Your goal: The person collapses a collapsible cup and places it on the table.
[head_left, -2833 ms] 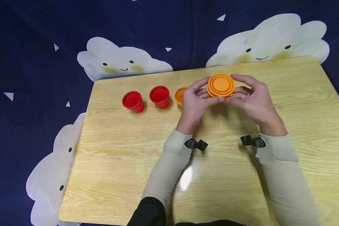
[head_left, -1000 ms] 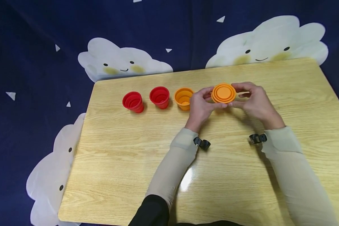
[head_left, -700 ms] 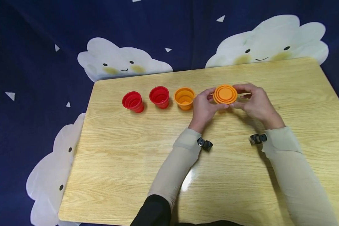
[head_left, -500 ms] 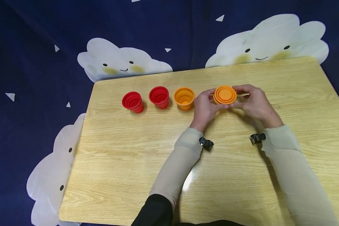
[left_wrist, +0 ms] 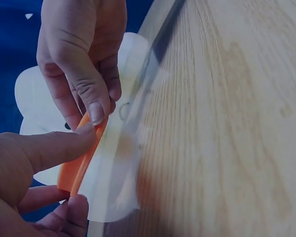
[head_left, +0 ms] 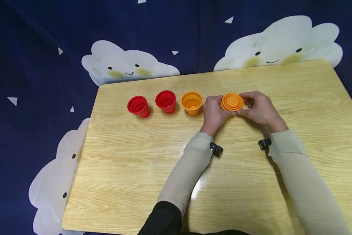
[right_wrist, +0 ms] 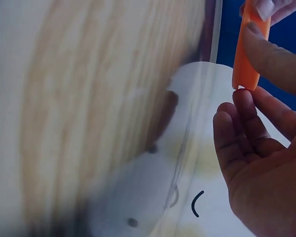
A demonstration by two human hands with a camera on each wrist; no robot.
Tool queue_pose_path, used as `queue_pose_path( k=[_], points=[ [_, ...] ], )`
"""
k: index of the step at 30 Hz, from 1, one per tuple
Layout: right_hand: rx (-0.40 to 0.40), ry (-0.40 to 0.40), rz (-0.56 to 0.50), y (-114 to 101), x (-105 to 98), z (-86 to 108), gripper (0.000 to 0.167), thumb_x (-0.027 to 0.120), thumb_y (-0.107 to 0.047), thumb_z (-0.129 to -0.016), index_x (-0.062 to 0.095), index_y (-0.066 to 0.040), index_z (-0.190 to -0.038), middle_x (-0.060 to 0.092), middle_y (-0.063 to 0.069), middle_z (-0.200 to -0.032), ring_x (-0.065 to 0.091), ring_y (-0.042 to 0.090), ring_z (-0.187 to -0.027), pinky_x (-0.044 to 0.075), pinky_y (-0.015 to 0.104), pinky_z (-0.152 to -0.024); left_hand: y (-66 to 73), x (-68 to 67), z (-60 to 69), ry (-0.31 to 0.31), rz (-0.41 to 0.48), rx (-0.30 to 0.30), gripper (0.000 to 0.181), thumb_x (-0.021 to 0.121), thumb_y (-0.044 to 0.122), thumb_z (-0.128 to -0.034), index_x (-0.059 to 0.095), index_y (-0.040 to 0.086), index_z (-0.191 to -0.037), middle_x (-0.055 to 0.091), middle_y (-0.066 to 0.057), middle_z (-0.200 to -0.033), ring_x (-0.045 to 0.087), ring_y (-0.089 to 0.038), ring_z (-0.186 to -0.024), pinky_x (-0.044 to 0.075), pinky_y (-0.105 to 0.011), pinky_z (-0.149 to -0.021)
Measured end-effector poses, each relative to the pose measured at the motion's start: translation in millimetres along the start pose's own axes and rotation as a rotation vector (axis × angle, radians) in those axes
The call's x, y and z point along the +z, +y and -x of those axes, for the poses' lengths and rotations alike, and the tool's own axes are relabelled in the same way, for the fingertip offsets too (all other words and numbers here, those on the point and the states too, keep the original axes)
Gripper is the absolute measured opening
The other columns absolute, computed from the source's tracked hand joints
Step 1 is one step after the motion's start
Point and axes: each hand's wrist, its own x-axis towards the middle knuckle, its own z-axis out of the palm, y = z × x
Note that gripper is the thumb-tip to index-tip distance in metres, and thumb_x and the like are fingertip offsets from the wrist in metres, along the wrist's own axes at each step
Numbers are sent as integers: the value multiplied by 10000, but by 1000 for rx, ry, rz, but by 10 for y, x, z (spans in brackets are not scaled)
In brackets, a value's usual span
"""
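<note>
A flattened orange collapsible cup (head_left: pixel 233 101) with ringed folds is pinched from both sides between thumbs and fingers. On its left side is the left hand (head_left: pixel 214 113), and on its right the right hand (head_left: pixel 261 109). Seen edge-on in the left wrist view, the flat orange cup (left_wrist: pixel 80 163) has both thumbs on its near face. In the right wrist view the orange cup (right_wrist: pixel 250 54) rests against the right fingertips, clear of the wood surface. An expanded orange cup (head_left: pixel 191 102) stands just left of the left hand.
Two expanded red cups, one (head_left: pixel 165 101) beside the orange cup and another (head_left: pixel 138 106) farther left, stand in the same row on the wooden table (head_left: pixel 129 169). Behind the table's far edge hangs a dark blue cloth (head_left: pixel 164 26) with white clouds.
Compared with the earlier head frames, both hands and the flat orange cup have moved nearer the table and slightly toward its front. The standing orange cup, partly covered before, now shows fully.
</note>
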Motion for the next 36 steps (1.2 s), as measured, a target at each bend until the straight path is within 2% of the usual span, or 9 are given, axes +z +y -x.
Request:
queue_pose_path(
  k=[6,16,32,36],
  points=[
    [8,0,46,13,23,-31,620,842,-65,-817,558,79,-1349,536,231,-1167,521,370,-1006,448,465,-847,14,19,-23,-11,-71,-28,721,974,313,-650,698,80,-1275,649,-25,-1151,518,-136,-1120,388,-240,-973],
    [33,-44,110,9,37,-64,628,844,-95,-812,553,76,-1342,544,215,-1107,495,356,-959,429,467,-808,9,57,-45,-47,-85,-78,701,974,288,-657,696,95,-1270,624,-27,-1120,540,-146,-1066,427,-231,-933],
    [50,-89,144,5,45,-122,633,831,-60,-809,539,98,-1348,542,237,-1128,483,365,-967,429,483,-812,22,77,-73,-91,-177,-105,681,963,314,-673,701,101,-1264,603,-25,-1107,551,-141,-1034,443,-220,-926],
    [61,-95,147,-7,46,-134,639,831,-56,-808,532,94,-1352,542,230,-1108,473,361,-961,420,479,-802,25,87,-85,-97,-220,-90,670,957,329,-681,703,98,-1256,606,-26,-1093,547,-144,-1030,444,-223,-921]
  ],
)
